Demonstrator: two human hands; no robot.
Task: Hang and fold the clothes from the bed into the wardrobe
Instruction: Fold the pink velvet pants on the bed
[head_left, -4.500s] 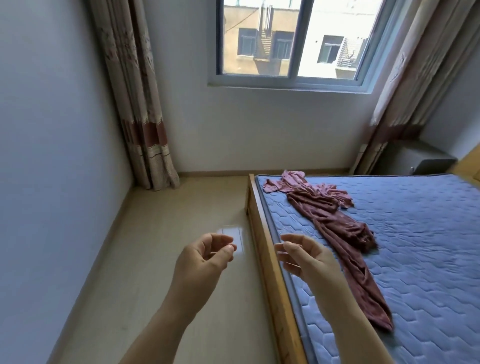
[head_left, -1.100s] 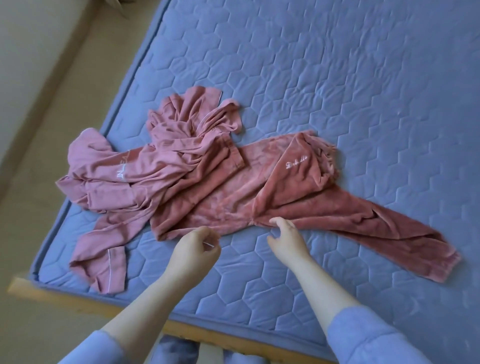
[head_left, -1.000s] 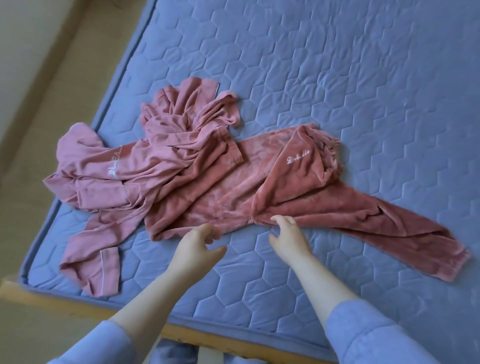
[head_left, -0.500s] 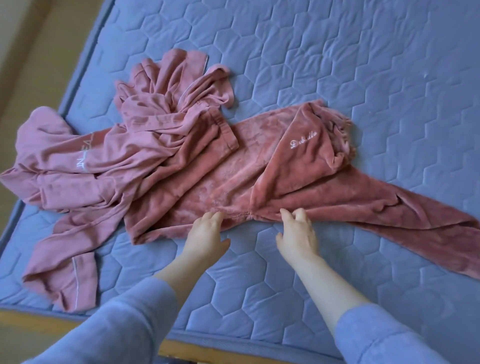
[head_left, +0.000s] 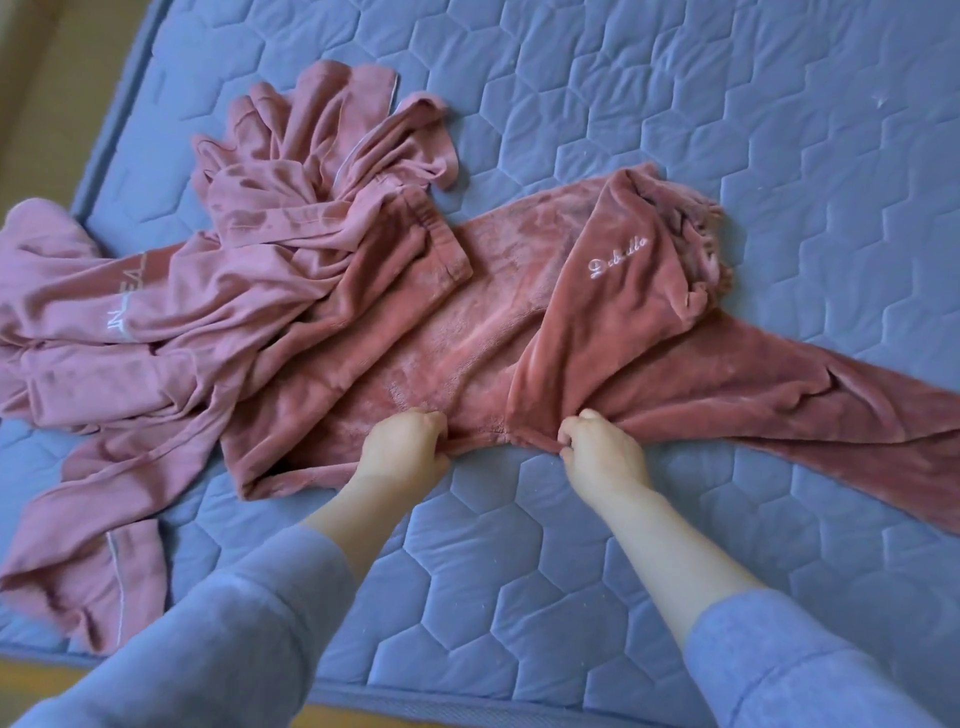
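Note:
A dark pink velvet garment with white embroidered script lies spread across the blue quilted mattress. One long part of it runs off to the right. My left hand grips its near edge, fingers curled into the fabric. My right hand pinches the same edge a little to the right, at a fold. A lighter pink garment with white lettering lies crumpled on the left, partly overlapping the velvet one.
The mattress's near border sits on a wooden bed frame at the bottom left. A strip of beige floor shows at the upper left. My blue sleeves fill the lower corners.
I have come from the floor beside the bed to lean over the clothes. Both hands reached the velvet garment's near edge with straight fingers, then curled and took hold of it.

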